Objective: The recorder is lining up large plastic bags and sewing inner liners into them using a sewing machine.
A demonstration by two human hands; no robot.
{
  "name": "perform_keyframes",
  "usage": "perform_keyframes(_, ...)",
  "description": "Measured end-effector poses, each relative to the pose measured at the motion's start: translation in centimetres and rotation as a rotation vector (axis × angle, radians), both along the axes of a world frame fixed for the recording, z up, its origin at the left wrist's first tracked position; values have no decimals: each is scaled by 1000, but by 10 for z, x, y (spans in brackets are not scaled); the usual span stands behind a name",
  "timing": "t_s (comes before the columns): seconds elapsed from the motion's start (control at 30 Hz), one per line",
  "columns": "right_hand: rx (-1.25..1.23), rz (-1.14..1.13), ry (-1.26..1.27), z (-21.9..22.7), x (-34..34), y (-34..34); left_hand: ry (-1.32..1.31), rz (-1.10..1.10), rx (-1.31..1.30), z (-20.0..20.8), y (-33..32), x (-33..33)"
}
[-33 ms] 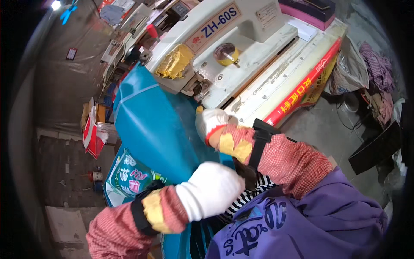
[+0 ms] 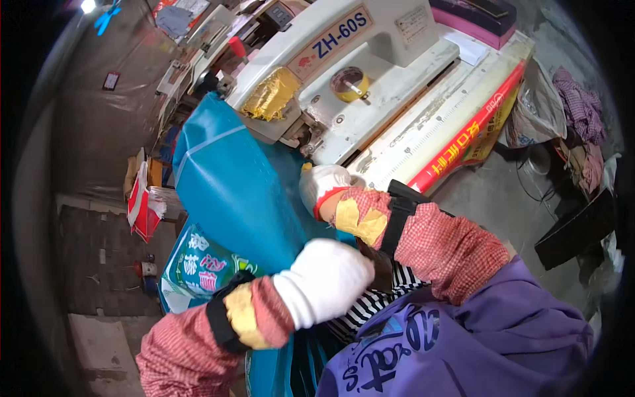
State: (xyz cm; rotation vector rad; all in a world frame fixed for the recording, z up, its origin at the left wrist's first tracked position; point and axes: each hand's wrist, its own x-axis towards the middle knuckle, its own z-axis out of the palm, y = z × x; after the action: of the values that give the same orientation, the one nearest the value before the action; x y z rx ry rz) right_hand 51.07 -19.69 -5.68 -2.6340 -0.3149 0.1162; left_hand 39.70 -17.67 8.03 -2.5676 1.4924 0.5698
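Slanting upper left to lower right: sheet [image 2: 228, 178]. Left hand [image 2: 327, 281] back-up, right hand [image 2: 324, 188] angled up-left; cannot tell either's closure.

I count one left hand [image 2: 323, 281] and one right hand [image 2: 325, 188], two checked sleeves [image 2: 456, 241], two black straps [image 2: 399, 225], one sewing machine [image 2: 413, 53], one tape roll [image 2: 352, 96], one pink-and-black box [image 2: 473, 26] and at least one blue sheet [image 2: 231, 178].
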Motion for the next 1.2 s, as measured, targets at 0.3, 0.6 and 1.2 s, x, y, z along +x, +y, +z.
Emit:
perform_keyframes(0.3,1302,146,821,-41,40,-17,-396,398,25,-70,68,97)
perform_keyframes(0.6,401,390,-189,36,-9,7,-115,943,-635,-44,140,77)
perform_keyframes(1.2,1041,336,394,134,-47,23,-685,1222,44,56,302,-87)
